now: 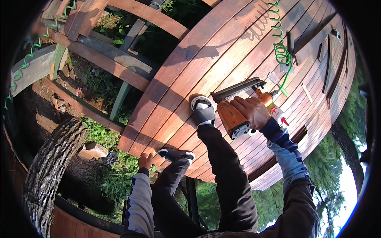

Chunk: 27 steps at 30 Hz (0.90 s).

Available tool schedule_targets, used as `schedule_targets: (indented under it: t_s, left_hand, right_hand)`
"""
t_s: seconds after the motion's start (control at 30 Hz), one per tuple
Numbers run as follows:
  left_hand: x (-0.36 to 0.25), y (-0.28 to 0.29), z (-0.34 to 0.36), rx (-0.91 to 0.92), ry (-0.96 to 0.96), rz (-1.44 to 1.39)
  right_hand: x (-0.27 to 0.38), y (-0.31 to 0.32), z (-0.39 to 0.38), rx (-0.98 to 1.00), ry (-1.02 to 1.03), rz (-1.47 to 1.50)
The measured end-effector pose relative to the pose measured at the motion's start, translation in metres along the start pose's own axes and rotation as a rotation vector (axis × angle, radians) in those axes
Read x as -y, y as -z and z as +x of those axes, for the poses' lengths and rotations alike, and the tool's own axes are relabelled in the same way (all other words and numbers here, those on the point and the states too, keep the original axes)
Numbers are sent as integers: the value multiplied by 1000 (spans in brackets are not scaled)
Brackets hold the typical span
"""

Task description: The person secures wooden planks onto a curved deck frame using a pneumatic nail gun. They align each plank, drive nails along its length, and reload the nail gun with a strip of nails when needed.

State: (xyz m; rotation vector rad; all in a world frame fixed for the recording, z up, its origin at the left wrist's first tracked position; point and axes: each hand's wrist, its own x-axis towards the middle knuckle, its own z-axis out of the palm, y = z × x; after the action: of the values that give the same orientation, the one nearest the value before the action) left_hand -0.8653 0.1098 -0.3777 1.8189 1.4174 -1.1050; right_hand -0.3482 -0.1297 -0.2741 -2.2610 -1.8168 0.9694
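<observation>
Right hand: fingers wrapped around the handle of an orange pneumatic nailer, closed firmly as far as visible. Nailer is over the decking planks, just beside the right sandal; contact with the wood cannot be told from this angle. Grip sits between the orange body and the hose fitting, probably because that keeps the tool's weight near the palm. Black magazine lies on the side away from the wearer.

Green coiled air hose joins at the fitting and runs off toward the top edge; leading away from the legs, it likely stays clear of the feet (tidy, whether meant or not).

White bottle with red nozzle shows just beyond the right wrist, within easy reach; how it is supported is unclear.

Left hand: fingers loosely bent at the deck's curved edge, near the left sandal. Nothing seen in it; whether it grasps the edge cannot be told. Its position suggests a brace for the lowered body.

Farther out on the planks: loose dark board and pale wood strip, both well apart from the nailer.
</observation>
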Motion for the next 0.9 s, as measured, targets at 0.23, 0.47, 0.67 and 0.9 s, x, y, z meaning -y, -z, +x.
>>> schedule_targets:
  t_s: [0.23,0.47,0.67,0.9]
  left_hand:
    - [40,29,-170,22,2,-126]
    - [-79,61,-205,2,6,-566]
    - [-168,74,-216,152,8,-581]
    - [-248,92,-208,173,76,-774]
  right_hand:
    - [-11,72,-49,142,-36,40]
    - [-49,144,-76,-6,-87,145]
    - [-100,196,-75,28,-279,186]
    - [-179,249,-55,-34,-303,109]
